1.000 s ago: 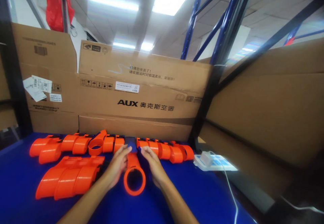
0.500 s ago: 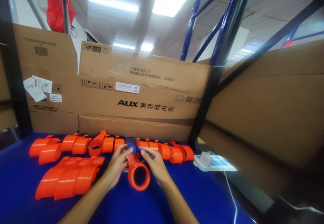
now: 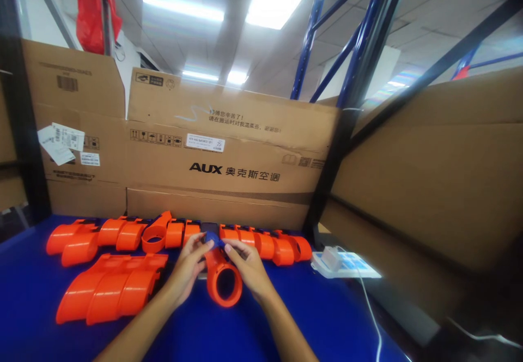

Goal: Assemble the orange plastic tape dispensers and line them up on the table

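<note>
Both hands hold one orange plastic ring part (image 3: 223,284) tilted up off the blue table (image 3: 253,329), its round opening facing me. My left hand (image 3: 188,268) grips its left side, fingertips at a small blue piece (image 3: 213,237) on top of the part. On the right side, my right hand (image 3: 249,268) pinches the same blue piece with its fingertips. A dark phone-like object (image 3: 209,227) lies just behind the hands.
A row of similar orange parts (image 3: 261,245) lines the back of the table, with more stacked at the left (image 3: 110,285). Large cardboard boxes (image 3: 229,160) wall off the back and right. A white power strip with charger (image 3: 343,263) and cable sits at the right.
The orange ring part has been lifted from lying flat and tipped up toward me. Both hands shifted slightly back with it.
</note>
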The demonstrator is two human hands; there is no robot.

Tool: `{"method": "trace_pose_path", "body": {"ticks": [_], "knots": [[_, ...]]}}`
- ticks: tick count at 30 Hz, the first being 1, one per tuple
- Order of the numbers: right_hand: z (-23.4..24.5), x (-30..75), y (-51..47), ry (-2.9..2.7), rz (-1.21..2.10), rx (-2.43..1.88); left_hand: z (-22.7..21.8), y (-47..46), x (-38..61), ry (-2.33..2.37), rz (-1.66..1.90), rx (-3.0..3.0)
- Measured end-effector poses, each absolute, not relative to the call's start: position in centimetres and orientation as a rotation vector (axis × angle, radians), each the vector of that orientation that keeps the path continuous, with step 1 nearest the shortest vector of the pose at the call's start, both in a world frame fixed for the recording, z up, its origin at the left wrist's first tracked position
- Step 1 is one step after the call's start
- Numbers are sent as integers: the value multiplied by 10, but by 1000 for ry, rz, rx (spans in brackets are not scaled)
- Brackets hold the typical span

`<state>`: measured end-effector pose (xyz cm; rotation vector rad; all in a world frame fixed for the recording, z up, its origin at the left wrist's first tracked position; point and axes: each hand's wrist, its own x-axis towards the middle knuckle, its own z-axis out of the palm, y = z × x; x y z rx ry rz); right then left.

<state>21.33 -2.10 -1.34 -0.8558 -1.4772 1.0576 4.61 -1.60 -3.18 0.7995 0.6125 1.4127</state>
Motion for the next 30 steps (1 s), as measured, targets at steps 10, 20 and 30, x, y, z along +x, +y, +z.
{"method": "trace_pose_path", "body": {"ticks": [10, 20, 30], "knots": [[-17, 214, -25, -1689, 858, -909, -34, -14, 43, 507, 1493, 758], [-12, 217, -37, -1897, 204, -919, -29, -17, 45, 636, 1553, 946], [-13, 216, -36, -1957, 109, -903, -31, -15, 44, 656, 1629, 1078]]}}
